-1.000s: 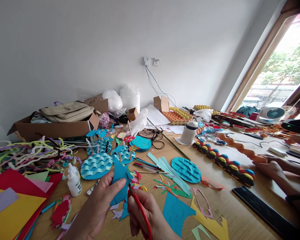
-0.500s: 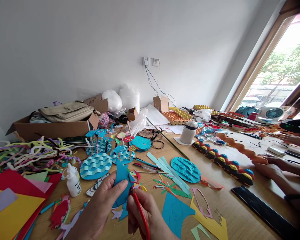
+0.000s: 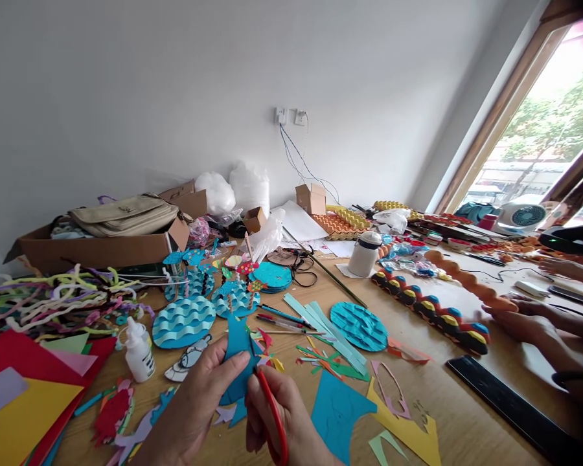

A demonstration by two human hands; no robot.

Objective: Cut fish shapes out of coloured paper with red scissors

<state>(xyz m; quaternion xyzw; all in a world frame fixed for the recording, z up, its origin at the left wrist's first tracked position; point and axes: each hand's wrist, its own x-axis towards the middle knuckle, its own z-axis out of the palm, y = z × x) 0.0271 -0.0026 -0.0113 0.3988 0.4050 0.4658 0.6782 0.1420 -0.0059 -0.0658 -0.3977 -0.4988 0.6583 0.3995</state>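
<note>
Near the bottom centre, my left hand (image 3: 208, 382) pinches a piece of blue paper (image 3: 238, 340) between thumb and fingers. Red-handled scissors (image 3: 273, 414) are in my right hand (image 3: 284, 404), their tips at the right edge of that paper; the blades are mostly hidden. Another blue sheet (image 3: 340, 411) with pencil lines lies right of my right hand. Beyond the hands stand blue wavy discs (image 3: 184, 322) with small paper fish on stems. Strips and scraps of coloured paper (image 3: 328, 362) lie to the right.
A glue bottle (image 3: 139, 353) and coloured sheets (image 3: 24, 414) lie left. A white jar (image 3: 365, 254), a textured blue disc (image 3: 358, 325), painted egg-carton strips (image 3: 432, 310) and a black phone-like slab (image 3: 505, 404) are right. Another person's hands (image 3: 519, 317) touch an orange strip at far right.
The view has shifted slightly, so most things sit a little further left. The blue paper and the scissors have turned slightly; both hands keep their hold.
</note>
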